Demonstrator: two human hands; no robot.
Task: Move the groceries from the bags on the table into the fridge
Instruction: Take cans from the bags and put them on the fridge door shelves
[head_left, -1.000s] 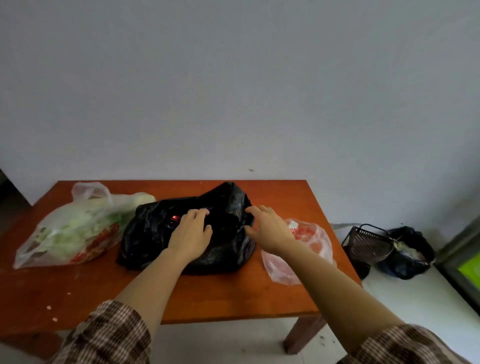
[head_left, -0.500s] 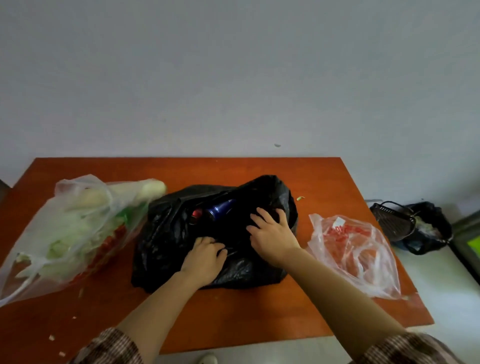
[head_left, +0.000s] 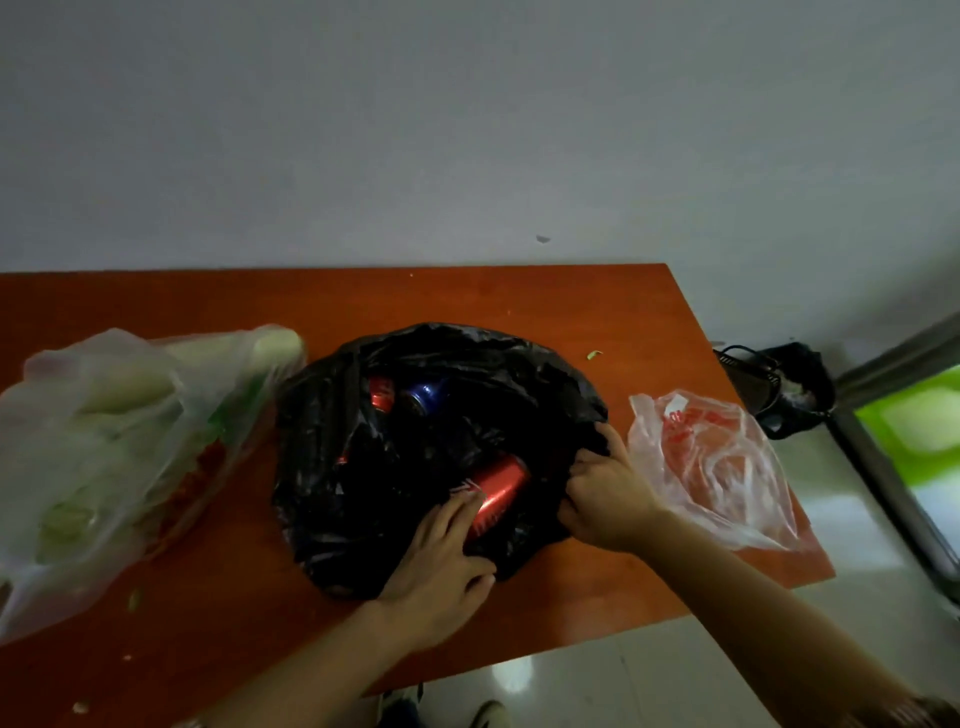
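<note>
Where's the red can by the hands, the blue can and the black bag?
red can (head_left: 498, 484): head view, its side.
blue can (head_left: 428, 397): head view, its end.
black bag (head_left: 332, 467): head view, left side.

Dim and underexposed all over. Brightest spot at the far right: green glow through the doorway (head_left: 919, 415), probably daylight. Pale glare patches on the floor (head_left: 511, 680) below the table (head_left: 519, 301). Black bag (head_left: 363, 467) lost in shadow, folds barely readable. Faint sheen on the red can (head_left: 498, 480). Soft blur across the clear bag (head_left: 104, 441) at left. Straight edges bowed toward the corners.
</note>
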